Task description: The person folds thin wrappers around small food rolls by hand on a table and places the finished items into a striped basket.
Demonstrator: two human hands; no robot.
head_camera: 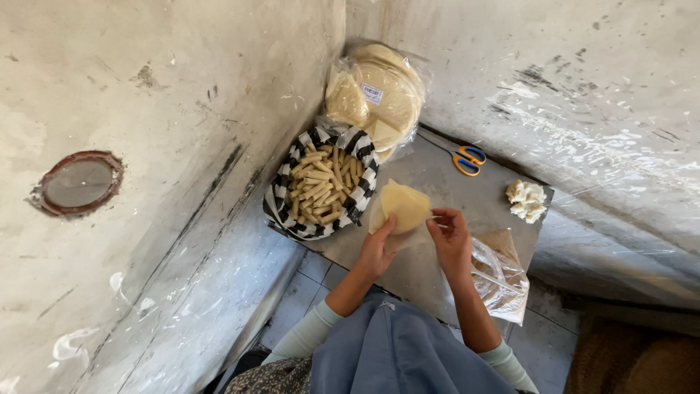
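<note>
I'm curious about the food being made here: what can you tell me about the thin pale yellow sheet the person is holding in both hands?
The thin pale yellow pastry sheet looks soft, smooth and pliable, like raw dough. It is roughly wedge-shaped, with a fold running across it, and is held just above the grey metal tabletop. The left hand grips its lower left edge and the right hand pinches its right edge. Another pale layer shows beneath it. It sits beside the black-and-white striped basket of rolled pastry sticks.

Black-and-white striped bag (359, 191), orange-and-blue scissors (468, 160), pale yellow dough sheet (405, 205)
</note>
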